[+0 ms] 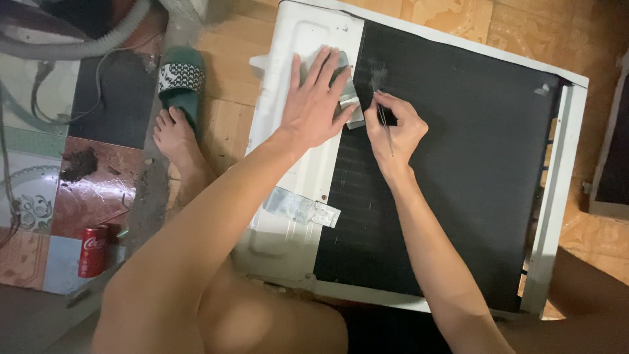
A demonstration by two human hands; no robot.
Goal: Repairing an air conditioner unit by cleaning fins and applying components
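Right hand: I see my right hand (393, 128) closed narrow around a thin metal tool (384, 124), pinched between thumb and fingers, its tip pointing back toward my wrist; the hand rests on the dark panel.
Left hand: just beside it, my left hand (318, 98) lies flat with fingers spread wide, pressing down and gripping nothing.
Under the left fingers: a piece of silver foil tape (350, 98) pokes out past my fingertips, at the seam where white casing meets dark mesh, touching the left hand and just short of the right.
Work surface: both hands sit on a white appliance casing (288, 164) holding a large dark finned panel (458, 170).
Toward my body: a second strip of silver tape (301, 208) lies across the same seam, below my left forearm.
Left of the left hand: my bare foot (175, 134) beside a green sandal (181, 82) on the floor.
Further left: a red drink can (92, 251) stands on patterned tiles, well apart.
Farthest: a grey hose (78, 46) curves beyond the sandal.
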